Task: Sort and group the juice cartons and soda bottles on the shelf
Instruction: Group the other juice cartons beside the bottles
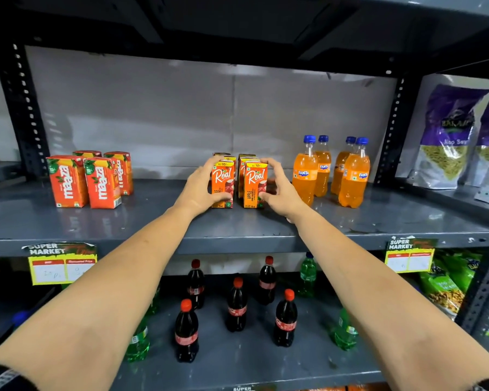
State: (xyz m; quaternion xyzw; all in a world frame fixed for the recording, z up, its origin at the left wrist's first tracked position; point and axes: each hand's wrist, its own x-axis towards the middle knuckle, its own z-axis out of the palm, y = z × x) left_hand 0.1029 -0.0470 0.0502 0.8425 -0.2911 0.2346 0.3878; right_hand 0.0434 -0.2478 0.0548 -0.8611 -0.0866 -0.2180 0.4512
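Observation:
Several orange Real apple juice cartons stand in two rows at the middle of the grey shelf. My left hand wraps the left front carton, thumb on its lower front. My right hand cups the right side of the right front carton, fingers spread and touching it. Several red-orange Maaza cartons stand grouped at the left. Several orange Fanta bottles with blue caps stand grouped at the right.
The lower shelf holds several cola bottles with red caps and green soda bottles scattered about. Purple snack bags stand in the right bay, green bags below. Price tags hang on the shelf's front edge.

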